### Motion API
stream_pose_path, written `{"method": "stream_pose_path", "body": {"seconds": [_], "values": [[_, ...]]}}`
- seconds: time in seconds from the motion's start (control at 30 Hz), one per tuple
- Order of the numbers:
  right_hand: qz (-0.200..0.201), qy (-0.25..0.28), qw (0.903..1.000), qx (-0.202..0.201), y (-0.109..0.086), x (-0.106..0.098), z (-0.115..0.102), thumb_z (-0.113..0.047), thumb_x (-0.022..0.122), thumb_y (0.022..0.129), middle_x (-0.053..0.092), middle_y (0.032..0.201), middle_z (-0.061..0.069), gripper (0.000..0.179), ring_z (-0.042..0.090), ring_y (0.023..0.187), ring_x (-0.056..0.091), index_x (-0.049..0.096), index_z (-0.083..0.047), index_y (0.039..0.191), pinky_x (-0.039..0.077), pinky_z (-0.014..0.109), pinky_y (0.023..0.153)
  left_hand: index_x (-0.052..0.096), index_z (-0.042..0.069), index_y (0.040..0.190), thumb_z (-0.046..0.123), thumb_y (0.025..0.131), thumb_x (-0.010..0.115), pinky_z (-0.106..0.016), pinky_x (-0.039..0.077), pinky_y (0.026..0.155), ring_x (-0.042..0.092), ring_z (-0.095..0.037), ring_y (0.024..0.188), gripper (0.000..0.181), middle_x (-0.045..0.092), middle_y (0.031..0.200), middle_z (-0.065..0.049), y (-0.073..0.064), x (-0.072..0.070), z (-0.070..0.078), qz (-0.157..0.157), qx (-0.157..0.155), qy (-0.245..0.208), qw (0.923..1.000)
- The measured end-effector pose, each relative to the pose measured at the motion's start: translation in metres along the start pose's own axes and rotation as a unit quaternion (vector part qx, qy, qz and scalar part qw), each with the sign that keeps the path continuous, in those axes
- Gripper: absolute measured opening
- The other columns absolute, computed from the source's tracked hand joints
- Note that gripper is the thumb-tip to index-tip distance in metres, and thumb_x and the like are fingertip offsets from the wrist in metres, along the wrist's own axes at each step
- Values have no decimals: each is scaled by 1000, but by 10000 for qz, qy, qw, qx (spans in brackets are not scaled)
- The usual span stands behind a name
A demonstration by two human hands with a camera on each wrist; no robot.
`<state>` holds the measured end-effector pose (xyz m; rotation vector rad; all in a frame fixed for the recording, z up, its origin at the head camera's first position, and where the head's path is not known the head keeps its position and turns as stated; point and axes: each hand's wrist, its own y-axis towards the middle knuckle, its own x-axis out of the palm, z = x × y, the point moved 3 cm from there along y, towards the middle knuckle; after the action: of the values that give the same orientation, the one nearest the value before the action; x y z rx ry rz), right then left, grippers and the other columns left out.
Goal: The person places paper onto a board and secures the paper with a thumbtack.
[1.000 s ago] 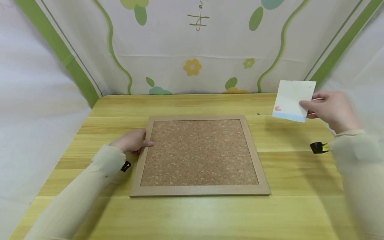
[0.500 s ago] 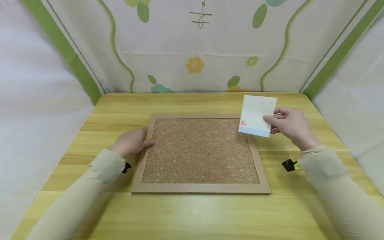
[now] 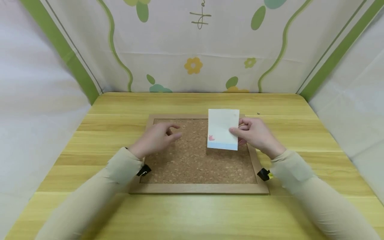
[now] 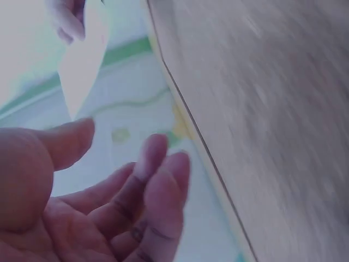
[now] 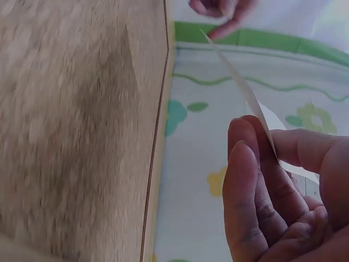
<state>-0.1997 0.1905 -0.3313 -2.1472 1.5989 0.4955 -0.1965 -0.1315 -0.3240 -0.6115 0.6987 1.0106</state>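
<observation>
My right hand pinches a small white note sheet by its right edge, thumb in front and fingers behind. The sheet has a blue band along its bottom and a red print in the lower left corner. It is held up over the right half of a wood-framed cork board lying on the table. My left hand hovers over the board's left part, fingers loosely bent and apart from the sheet. In the left wrist view nothing lies between that thumb and its fingers.
The wooden table runs around the board on all sides. A tiny dark speck lies behind the board at the right. White cloth with flowers and green bands stands behind and at both sides.
My right hand has brought the note sheet leftward and nearer, from the table's right side to over the board. My left hand has let go of the board's left edge and moved inward.
</observation>
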Motion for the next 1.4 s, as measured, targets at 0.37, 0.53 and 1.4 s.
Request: {"method": "stream_pose_path", "body": {"seconds": [0.37, 0.53, 1.4], "values": [[-450, 162, 9982, -372, 4, 39, -15, -26, 71, 94, 61, 60, 12, 30, 40, 74, 67, 55, -2, 86, 56, 50, 70, 72, 14, 111, 36, 99, 63, -41, 54, 64, 67, -32, 79, 27, 72, 93, -9, 21, 29, 13, -278, 171, -1365, 9901], [-601, 174, 9969, -479, 2, 49, -15, -24, 72, 93, 51, 55, 4, 30, 35, 72, 66, 54, -3, 82, 56, 46, 69, 74, 11, 90, 34, 99, 63, -34, 51, 60, 66, -31, 74, 27, 71, 82, -10, 22, 33, 11, -489, 130, -1146, 9921], [-822, -1548, 9839, -345, 25, 54, 0, -26, 61, 99, 67, 64, 4, 31, 20, 52, 62, 70, -9, 75, 47, 32, 56, 69, 6, 66, 34, 98, 65, -28, 36, 49, 41, -11, 44, 42, 57, 52, 0, 46, 45, 8, -883, -129, 594, 9942]]}}
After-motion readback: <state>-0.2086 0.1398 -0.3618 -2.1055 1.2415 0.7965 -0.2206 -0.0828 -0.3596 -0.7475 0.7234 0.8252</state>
